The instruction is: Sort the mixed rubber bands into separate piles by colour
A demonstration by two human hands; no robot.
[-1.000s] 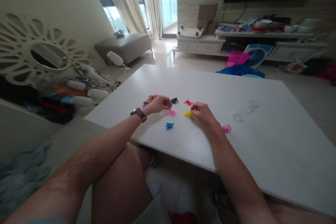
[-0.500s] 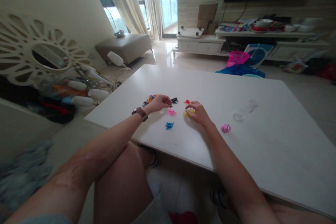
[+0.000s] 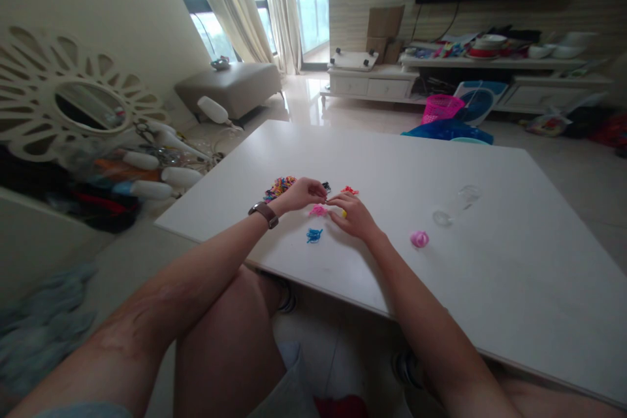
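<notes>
My left hand (image 3: 309,192), with a brown-banded watch (image 3: 264,214) on the wrist, pinches a tiny dark reddish piece that looks like a rubber band. Reaching in from the right, my right hand (image 3: 354,214) has its fingers stretched out, their tips at the left fingertips; thumb and index are apart. Small piles of rubber bands lie around: pink (image 3: 318,210) just below the fingertips, blue (image 3: 314,235) nearer me, black (image 3: 326,187) and red (image 3: 349,190) beyond. My right hand mostly covers the yellow pile (image 3: 344,213). Beside my left hand is a mixed-colour heap (image 3: 279,188).
On the white table (image 3: 490,287), a pink round object (image 3: 420,239) and a clear container (image 3: 455,208) lie to the right. Past the far edge stand a pink basket (image 3: 442,107) and a blue item (image 3: 448,130). White lamp shades (image 3: 181,176) lie left of the table.
My right hand has moved left from above the yellow pile to my left fingertips. The left hand has shifted slightly right, still pinching the small piece.
</notes>
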